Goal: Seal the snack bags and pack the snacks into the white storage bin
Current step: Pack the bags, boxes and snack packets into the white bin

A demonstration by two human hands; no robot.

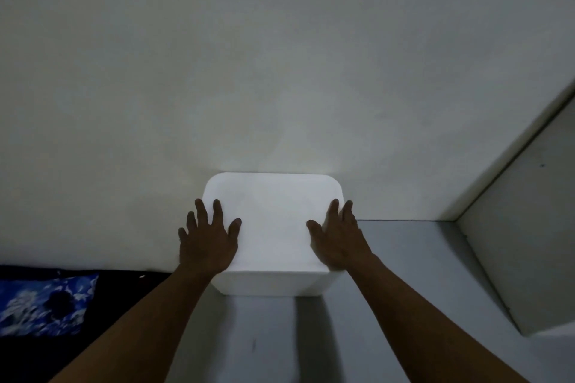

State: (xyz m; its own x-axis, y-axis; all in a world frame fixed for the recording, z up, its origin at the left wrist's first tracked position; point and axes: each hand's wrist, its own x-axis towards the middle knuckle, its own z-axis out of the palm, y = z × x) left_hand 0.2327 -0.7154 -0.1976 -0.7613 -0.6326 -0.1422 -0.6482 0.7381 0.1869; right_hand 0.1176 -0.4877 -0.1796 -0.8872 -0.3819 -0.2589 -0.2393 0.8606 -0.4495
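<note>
1. Nearest is the smooth grey table [404, 258]. The white, round-cornered plastic storage bin [273, 214] stands at its far edge, towards the far left corner, and its top is a plain closed face.
2. The left hand [209, 241] lies flat on the left edge of the bin's top. Its grip is wide, with the fingers spread and straight, and it holds nothing.
3. The right hand [340, 241] lies on the right edge with its fingers reaching over the side. This grip is also wide and flat, pressing rather than clasping.
4. No snack bags are in view, so packing looks finished. The step in hand is probably seating the top or settling the bin in place.
5. To do it well, press evenly with both palms near the corners and straight down, so the top seats all round and the bin does not tip or slide.
6. A dark surface [124, 295] lies left of the table, with a blue and white patterned cloth [43, 305] on it, well apart from the bin.
7. A flat white panel [535, 227] stands along the table's right side, clear of the hands.
8. Farthest is the pale plaster wall [280, 56], directly behind the bin. I cannot tell whether they touch, but there is little room to push the bin further back.
</note>
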